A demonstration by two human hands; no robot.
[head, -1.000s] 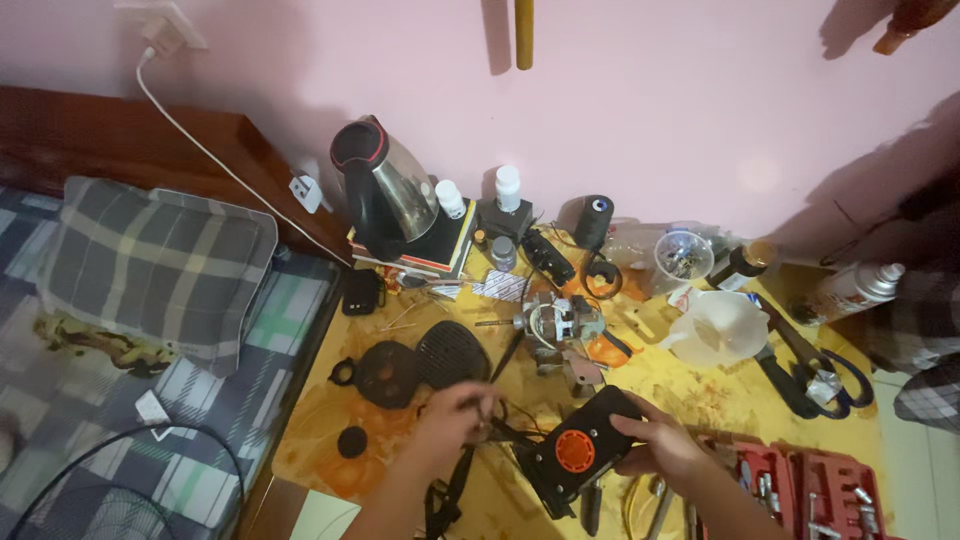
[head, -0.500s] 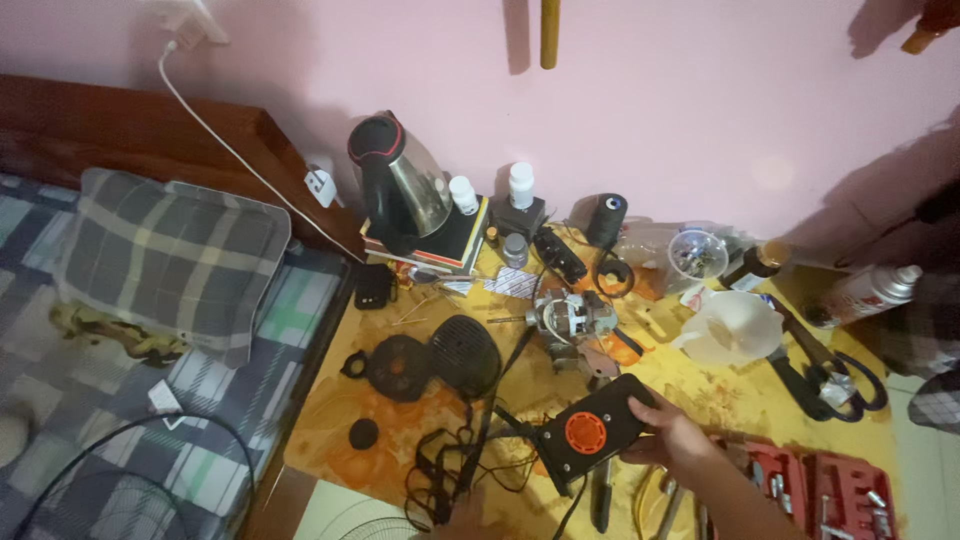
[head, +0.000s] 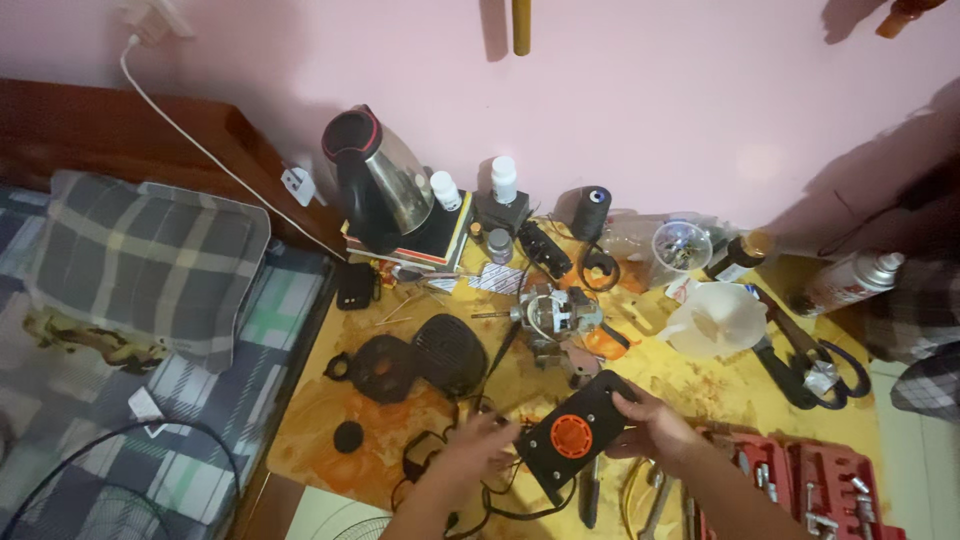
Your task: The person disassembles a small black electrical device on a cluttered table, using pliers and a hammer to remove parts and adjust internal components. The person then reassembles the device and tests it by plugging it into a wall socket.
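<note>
Black panel [head: 577, 436] with its orange disc lies below the motor [head: 553, 313]; right hand [head: 655, 432] grips its edge; left hand [head: 478, 447], back in view, seemingly pinches its near corner.

Lighting: I read it as dim, warm indoor light with a pinkish cast. Shadows: dark patches on the wall [head: 700, 90] at upper right; soft ones beside the kettle [head: 375, 180]. Glare: mild sheen on the kettle's steel. Sharpness: soft overall, left hand [head: 470, 450] motion-blurred. Edges: wide-angle bending at the frame edges.
</note>
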